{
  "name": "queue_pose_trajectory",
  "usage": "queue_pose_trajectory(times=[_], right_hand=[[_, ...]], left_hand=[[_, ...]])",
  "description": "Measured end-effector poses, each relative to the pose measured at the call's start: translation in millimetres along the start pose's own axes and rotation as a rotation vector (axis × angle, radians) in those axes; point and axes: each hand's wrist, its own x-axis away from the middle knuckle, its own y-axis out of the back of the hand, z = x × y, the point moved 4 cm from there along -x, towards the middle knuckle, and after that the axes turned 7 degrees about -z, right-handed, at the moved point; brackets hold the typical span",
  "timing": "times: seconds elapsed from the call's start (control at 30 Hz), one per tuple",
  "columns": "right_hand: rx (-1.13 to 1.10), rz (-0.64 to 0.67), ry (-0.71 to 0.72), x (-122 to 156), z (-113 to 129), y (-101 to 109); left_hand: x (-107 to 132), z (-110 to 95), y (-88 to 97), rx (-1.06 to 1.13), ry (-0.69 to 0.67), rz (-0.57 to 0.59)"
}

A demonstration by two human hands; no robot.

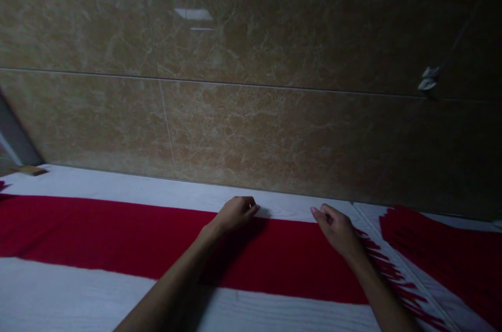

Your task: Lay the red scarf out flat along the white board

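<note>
A long red scarf (117, 232) with a fringed right end lies flat across the white wood-grain tabletop (78, 290). At its far edge, near the middle, is my left hand (237, 213), fingers curled and thumb close to them, with nothing visible between the tips. My right hand (335, 225) is near the far corner by the fringe (386, 264). Its fingers are folded in and the thumb points left; I see nothing held. Whether either hand touches the cloth I cannot tell.
A second red fringed piece (451, 253) lies to the right, past a seam in the tabletop. A brown marbled tile wall (235, 128) rises behind the table. A small whitish object (429, 79) is on the wall at right. A flat brown piece (31, 170) lies at far left.
</note>
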Motion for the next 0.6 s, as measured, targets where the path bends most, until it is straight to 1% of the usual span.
queue_pose_trajectory(times=[0.07, 0.13, 0.2, 0.33, 0.4, 0.47, 0.6], right_hand=[[-0.023, -0.003, -0.011, -0.4, -0.7, 1.6], [-0.043, 0.014, -0.017, -0.5, -0.4, 0.6], [-0.057, 0.048, -0.020, 0.0, 1.0, -1.7], [-0.061, 0.100, -0.022, 1.8, 5.6, -4.6], [-0.059, 0.104, -0.020, 2.4, 7.6, -4.9], [-0.059, 0.095, -0.015, 3.0, 9.0, -5.0], [-0.058, 0.047, -0.004, 4.1, 10.5, -5.5]], left_hand=[[2.8, 13.6, 8.4, 0.040, 0.005, 0.008], [5.5, 24.6, 14.9, 0.071, 0.022, -0.011], [8.0, 30.5, 14.3, 0.089, 0.039, -0.018], [11.8, 28.3, -1.8, 0.115, 0.051, 0.014], [12.3, 25.1, -7.8, 0.131, 0.059, 0.004], [12.0, 22.9, -10.0, 0.151, 0.067, -0.018], [11.1, 21.1, -8.2, 0.202, 0.086, -0.058]])
